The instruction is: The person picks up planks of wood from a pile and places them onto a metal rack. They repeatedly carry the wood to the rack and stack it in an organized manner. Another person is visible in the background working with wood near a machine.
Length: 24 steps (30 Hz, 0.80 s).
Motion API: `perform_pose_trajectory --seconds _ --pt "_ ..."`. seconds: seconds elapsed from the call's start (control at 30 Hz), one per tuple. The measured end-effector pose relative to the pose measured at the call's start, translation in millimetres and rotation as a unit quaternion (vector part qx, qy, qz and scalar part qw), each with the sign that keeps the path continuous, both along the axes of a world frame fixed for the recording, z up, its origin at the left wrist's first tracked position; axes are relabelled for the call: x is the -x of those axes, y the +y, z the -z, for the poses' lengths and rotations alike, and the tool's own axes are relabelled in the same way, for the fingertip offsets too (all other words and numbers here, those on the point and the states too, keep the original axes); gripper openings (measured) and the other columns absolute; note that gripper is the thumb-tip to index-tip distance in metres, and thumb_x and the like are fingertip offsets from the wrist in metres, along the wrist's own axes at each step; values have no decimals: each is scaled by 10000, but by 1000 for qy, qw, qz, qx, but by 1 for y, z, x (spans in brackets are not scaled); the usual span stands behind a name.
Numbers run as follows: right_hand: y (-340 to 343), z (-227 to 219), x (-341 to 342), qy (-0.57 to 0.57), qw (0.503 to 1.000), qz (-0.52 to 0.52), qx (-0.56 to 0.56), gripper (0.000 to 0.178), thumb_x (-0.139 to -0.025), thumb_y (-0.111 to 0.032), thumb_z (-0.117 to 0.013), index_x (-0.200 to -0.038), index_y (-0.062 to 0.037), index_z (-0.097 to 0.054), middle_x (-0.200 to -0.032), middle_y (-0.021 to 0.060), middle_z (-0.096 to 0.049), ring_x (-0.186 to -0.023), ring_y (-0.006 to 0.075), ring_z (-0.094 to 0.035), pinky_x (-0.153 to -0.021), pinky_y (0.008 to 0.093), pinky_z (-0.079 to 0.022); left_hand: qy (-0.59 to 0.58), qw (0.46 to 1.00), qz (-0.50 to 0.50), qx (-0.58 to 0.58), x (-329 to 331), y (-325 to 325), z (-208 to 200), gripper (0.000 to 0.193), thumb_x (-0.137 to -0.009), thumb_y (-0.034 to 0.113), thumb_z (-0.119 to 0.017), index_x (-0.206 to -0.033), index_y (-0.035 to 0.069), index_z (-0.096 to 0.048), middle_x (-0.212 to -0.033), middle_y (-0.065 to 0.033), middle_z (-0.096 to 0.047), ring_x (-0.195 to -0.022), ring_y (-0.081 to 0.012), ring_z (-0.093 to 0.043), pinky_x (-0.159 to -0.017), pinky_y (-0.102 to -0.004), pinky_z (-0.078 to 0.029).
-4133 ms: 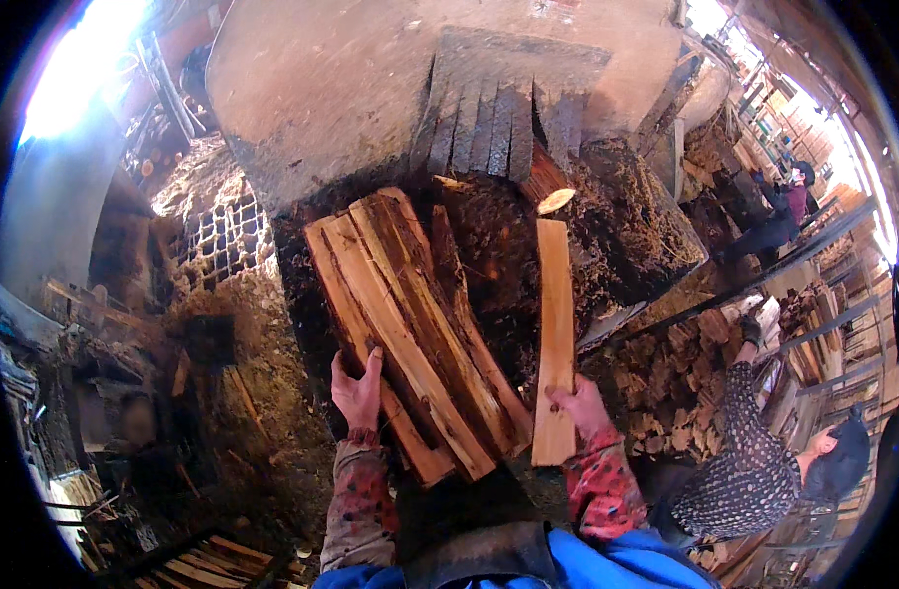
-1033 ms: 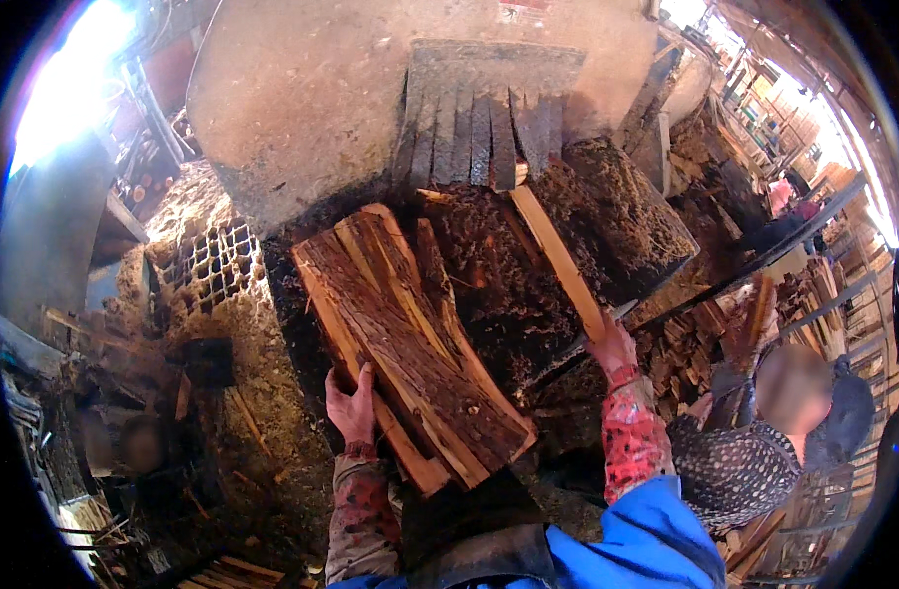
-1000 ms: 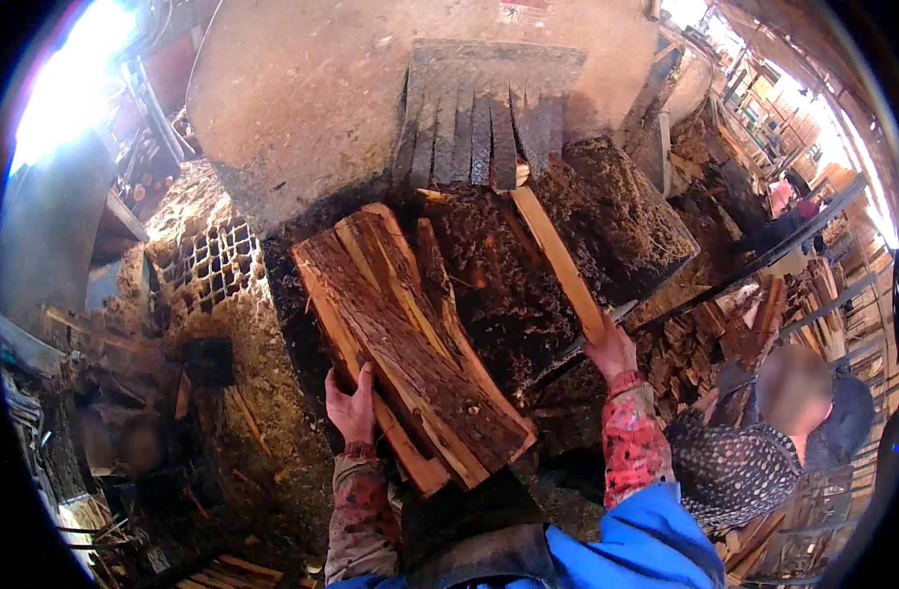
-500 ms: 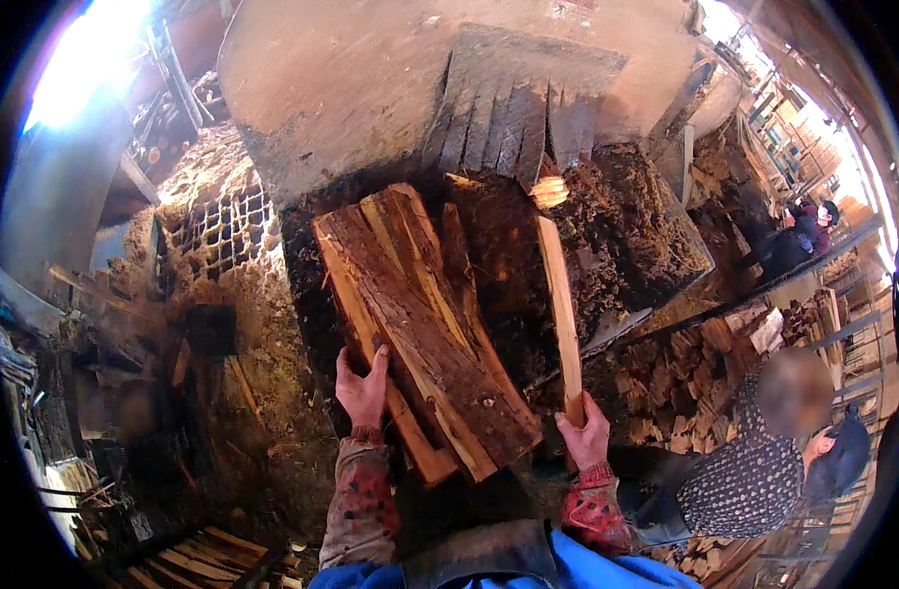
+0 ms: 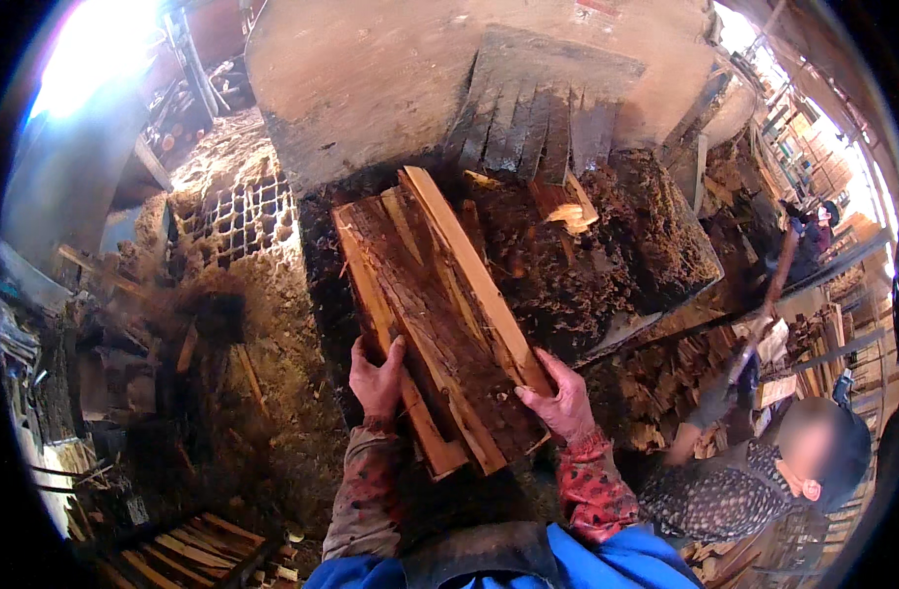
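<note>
Here, at far left, split strips [image 5: 189,550] lie side by side near the floor, below a grate [image 5: 248,211] caked with sawdust. Next comes the dark desk [image 5: 324,285], its surface strewn with bark and shavings. A person's left hand [image 5: 378,381] touches the left edge of a stack of boards [image 5: 415,294], thumb and fingers spread apart; whether it grips cannot be told. The boards, some with rough bark, lie on the desk at a slant, their near ends toward the person. Along the stack's right side runs a pale, narrow slat [image 5: 469,260], and the right hand [image 5: 565,395] is clamped on its near end, thumb on top. Beyond the desk, worn flaps [image 5: 518,128] hang from a tan housing [image 5: 371,79], and a log [image 5: 572,211] with a splintered end juts from beneath them. Farther right, a worker [image 5: 709,496] in a spotted shirt leans beside a woodpile [image 5: 651,393], with another person [image 5: 817,236] in the distance.
</note>
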State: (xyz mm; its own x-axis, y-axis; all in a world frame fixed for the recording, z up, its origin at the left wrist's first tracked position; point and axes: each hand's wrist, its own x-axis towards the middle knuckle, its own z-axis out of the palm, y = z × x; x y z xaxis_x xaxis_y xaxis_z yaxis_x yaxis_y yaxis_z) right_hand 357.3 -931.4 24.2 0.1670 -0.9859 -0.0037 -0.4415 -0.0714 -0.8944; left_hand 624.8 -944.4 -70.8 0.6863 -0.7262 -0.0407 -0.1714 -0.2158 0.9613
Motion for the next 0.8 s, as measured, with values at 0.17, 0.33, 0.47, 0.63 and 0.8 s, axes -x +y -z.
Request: perform_pose_trajectory --seconds 0.17,0.33,0.47,0.63,0.8 --pt "20 -23 -41 149 978 -16 143 677 -753 -259 -766 -1275 74 -493 -1070 250 -606 -950 357 -627 -841 397 -508 9 998 -8 63 -9 1 35 618 -738 362 -795 -1177 -10 -572 -998 -135 -694 -908 -208 -668 -814 -326 -508" --pt "32 -3 -61 229 957 -64 167 559 -745 -188 -759 -1213 38 -553 -1163 190 -527 -1068 377 -546 -899 411 -477 18 999 12 46 -5 4 11 610 -739 359 -797 -1167 -14 -573 -998 -138 -694 -912 -210 -670 -810 -324 -507" --pt "27 -7 -53 227 954 -75 179 484 -747 -161 -756 -1155 42 -591 -1156 178 -545 -1079 350 -548 -904 397 -477 7 999 2 39 0 4 6 622 -737 359 -799 -1170 -23 -568 -1003 -146 -691 -917 -226 -671 -811 -328 -507" --pt "10 -13 -37 149 977 -55 140 411 -769 -155 -740 -1114 30 -618 -1088 173 -586 -1008 332 -592 -862 374 -502 -26 1000 -5 11 -9 4 13 633 -740 359 -796 -1170 -40 -560 -1005 -155 -686 -920 -238 -668 -815 -332 -508" --pt "-32 11 -11 198 966 9 168 456 -789 -173 -729 -1150 62 -580 -1162 206 -571 -1049 362 -579 -875 387 -491 -42 999 -8 8 0 5 -9 623 -743 362 -794 -1168 -31 -564 -1004 -150 -685 -924 -227 -664 -818 -329 -506"
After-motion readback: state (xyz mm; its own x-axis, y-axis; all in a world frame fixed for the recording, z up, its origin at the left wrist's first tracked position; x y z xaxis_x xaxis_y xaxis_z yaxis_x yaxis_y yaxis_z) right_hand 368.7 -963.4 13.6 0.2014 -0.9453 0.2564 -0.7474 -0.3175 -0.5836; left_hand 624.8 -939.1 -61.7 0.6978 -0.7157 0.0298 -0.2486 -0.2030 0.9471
